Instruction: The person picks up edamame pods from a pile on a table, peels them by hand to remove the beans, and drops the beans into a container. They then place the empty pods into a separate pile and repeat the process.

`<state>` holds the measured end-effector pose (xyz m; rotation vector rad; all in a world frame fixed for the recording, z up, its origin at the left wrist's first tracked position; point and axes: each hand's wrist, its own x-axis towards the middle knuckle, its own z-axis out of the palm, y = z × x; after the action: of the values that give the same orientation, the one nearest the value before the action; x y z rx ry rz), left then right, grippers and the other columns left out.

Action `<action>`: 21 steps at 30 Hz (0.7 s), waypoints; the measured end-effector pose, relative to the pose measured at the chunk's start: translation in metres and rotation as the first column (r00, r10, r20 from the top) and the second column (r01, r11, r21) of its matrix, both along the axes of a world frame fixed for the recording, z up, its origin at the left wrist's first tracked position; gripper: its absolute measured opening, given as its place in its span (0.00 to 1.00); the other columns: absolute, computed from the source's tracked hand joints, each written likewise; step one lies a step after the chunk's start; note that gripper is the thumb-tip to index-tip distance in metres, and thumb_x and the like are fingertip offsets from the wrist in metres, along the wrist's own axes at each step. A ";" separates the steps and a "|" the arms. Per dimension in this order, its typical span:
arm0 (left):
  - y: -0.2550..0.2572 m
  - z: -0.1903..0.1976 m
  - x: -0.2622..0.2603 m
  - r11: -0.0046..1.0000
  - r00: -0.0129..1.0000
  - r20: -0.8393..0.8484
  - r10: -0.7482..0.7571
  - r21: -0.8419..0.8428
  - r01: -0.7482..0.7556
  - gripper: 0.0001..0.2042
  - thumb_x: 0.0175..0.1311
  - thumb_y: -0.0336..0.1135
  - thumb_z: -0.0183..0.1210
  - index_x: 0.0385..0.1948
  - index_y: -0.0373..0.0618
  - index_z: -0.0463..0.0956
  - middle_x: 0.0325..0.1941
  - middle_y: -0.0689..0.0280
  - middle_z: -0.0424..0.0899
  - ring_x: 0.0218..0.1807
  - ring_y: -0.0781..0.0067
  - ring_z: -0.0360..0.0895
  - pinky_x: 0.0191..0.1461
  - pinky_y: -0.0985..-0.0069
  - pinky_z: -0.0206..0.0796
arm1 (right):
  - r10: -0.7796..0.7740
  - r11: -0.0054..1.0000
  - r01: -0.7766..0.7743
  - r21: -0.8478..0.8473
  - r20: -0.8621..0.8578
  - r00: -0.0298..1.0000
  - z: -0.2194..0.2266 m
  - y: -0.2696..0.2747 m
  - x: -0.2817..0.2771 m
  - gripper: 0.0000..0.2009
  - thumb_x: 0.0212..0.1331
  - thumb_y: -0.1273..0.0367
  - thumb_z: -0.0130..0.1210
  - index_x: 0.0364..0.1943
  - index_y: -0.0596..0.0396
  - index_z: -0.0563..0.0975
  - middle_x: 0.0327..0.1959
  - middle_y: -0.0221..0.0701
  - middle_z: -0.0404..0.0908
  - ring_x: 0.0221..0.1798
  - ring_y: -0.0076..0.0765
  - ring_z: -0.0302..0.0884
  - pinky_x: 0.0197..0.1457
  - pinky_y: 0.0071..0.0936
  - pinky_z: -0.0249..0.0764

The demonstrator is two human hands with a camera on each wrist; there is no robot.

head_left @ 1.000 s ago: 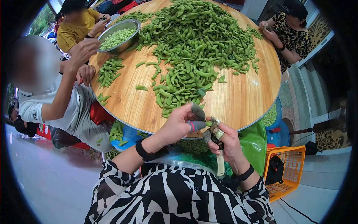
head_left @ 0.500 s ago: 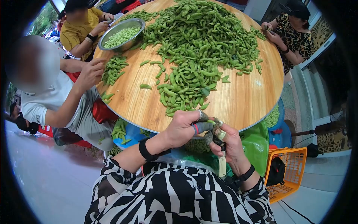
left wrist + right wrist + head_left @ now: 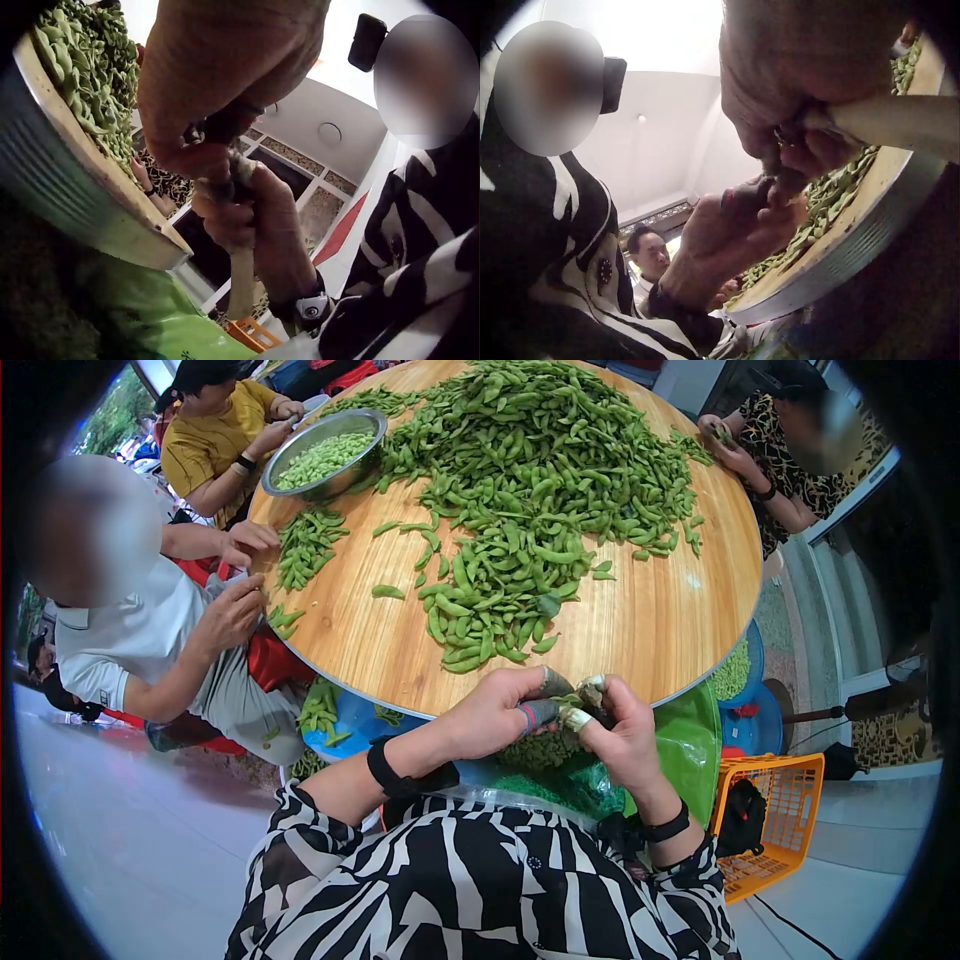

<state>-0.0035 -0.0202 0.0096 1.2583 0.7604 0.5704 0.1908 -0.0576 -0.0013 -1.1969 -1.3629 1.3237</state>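
My left hand [image 3: 545,705] and right hand [image 3: 590,705] meet just below the near rim of the round wooden table [image 3: 650,630]. Cloth covers sit on the left fingertips [image 3: 540,712], which pinch a small green edamame pod [image 3: 572,700] against the right hand; most of the pod is hidden. The right hand curls round a pale-handled tool [image 3: 240,281], whose handle [image 3: 889,120] runs down along its palm and is hidden in the head view. In the left wrist view, the left hand [image 3: 214,161] presses onto the right hand [image 3: 262,225].
A large heap of edamame pods [image 3: 530,470] covers the table, with a steel bowl of shelled beans [image 3: 325,455] at its far left. Three other people sit around it. A green bag [image 3: 690,745] hangs under my hands; an orange basket [image 3: 775,820] stands at the right.
My hands have closed tighter together and dropped slightly; the right hand has turned over, hiding the pale handle from the head view. The person at left has drawn a hand back off the table.
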 end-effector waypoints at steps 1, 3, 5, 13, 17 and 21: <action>-0.001 -0.002 0.001 0.999 1.000 0.016 0.021 0.030 -0.022 0.10 0.62 0.22 0.48 0.44 0.37 0.72 0.30 0.70 0.79 0.31 0.84 0.72 0.33 0.84 0.64 | 0.007 0.998 -0.010 0.057 0.051 0.999 0.000 0.001 0.001 0.07 0.55 0.78 0.53 0.37 0.61 0.71 0.27 0.25 0.73 0.27 0.17 0.68 0.30 0.18 0.67; -0.001 -0.006 0.000 0.999 0.999 0.025 0.047 0.007 -0.047 0.12 0.62 0.22 0.51 0.47 0.38 0.70 0.32 0.69 0.79 0.33 0.83 0.73 0.35 0.84 0.65 | 0.010 0.993 -0.022 0.113 0.102 0.995 -0.001 0.001 0.002 0.08 0.53 0.79 0.52 0.37 0.62 0.71 0.26 0.26 0.73 0.29 0.17 0.68 0.32 0.19 0.68; 0.001 -0.010 -0.002 0.997 0.997 0.035 0.074 -0.015 -0.074 0.15 0.63 0.23 0.53 0.51 0.39 0.67 0.34 0.68 0.80 0.36 0.83 0.75 0.37 0.84 0.66 | -0.137 0.971 0.084 0.222 0.236 0.962 -0.002 0.001 0.004 0.09 0.50 0.80 0.51 0.38 0.61 0.72 0.24 0.29 0.72 0.27 0.19 0.67 0.31 0.20 0.68; -0.011 -0.016 0.004 0.921 0.981 0.044 0.187 0.340 -0.191 0.11 0.61 0.22 0.51 0.45 0.36 0.64 0.31 0.63 0.79 0.35 0.80 0.75 0.39 0.79 0.67 | 0.022 0.999 -0.024 0.021 0.094 0.995 0.004 -0.006 -0.003 0.09 0.54 0.75 0.59 0.38 0.60 0.74 0.26 0.25 0.76 0.27 0.18 0.69 0.29 0.20 0.67; -0.014 -0.007 -0.006 0.992 0.989 0.104 0.108 0.056 -0.114 0.09 0.60 0.22 0.50 0.41 0.36 0.62 0.27 0.61 0.79 0.30 0.75 0.75 0.35 0.74 0.67 | 0.157 0.981 -0.147 -0.124 0.078 0.985 0.009 -0.003 0.002 0.06 0.56 0.75 0.57 0.36 0.59 0.74 0.26 0.22 0.75 0.26 0.15 0.68 0.28 0.17 0.65; -0.022 0.037 -0.062 0.827 0.854 -0.519 0.044 0.498 0.260 0.05 0.57 0.27 0.53 0.34 0.38 0.70 0.23 0.50 0.77 0.29 0.50 0.77 0.34 0.62 0.69 | 0.353 0.902 -0.415 0.116 0.353 0.866 0.003 -0.005 0.005 0.09 0.49 0.74 0.55 0.36 0.60 0.73 0.24 0.36 0.72 0.26 0.35 0.72 0.31 0.28 0.68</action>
<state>-0.0659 -0.0419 0.0461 2.0418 0.9904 0.3614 0.1963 -0.0625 0.0014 -1.0767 -2.0066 1.2608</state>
